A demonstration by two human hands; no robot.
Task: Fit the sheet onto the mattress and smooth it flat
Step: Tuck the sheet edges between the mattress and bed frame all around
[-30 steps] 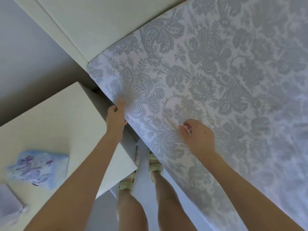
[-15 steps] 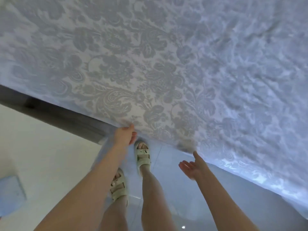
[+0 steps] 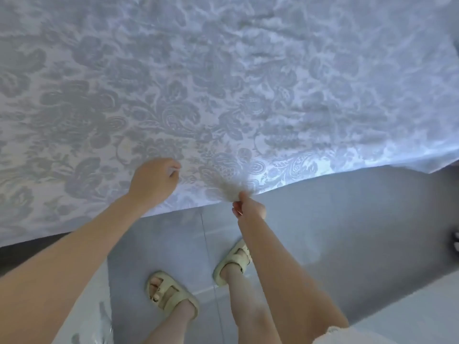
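Note:
A pale sheet [image 3: 223,83] with a grey floral pattern covers the mattress and fills the upper part of the head view; its near edge hangs over the side. My right hand [image 3: 247,208] pinches a gathered bunch of the sheet's edge just below the mattress side. On top of the sheet near that edge lies my left hand [image 3: 155,181], its fingers curled and pinching the fabric. The far part of the sheet shows small wrinkles.
I stand on a grey tiled floor [image 3: 335,232] close to the bed side, feet in pale sandals [image 3: 171,292]. A dark strip of bed base [image 3: 22,254] shows under the sheet at the left. Something white and shiny lies at the lower left [image 3: 99,326].
The view has swung along the bed side, away from the headboard corner and the white bedside cabinet. My right hand, open half a second ago, now grips the sheet's edge; my left hand moved onto the top.

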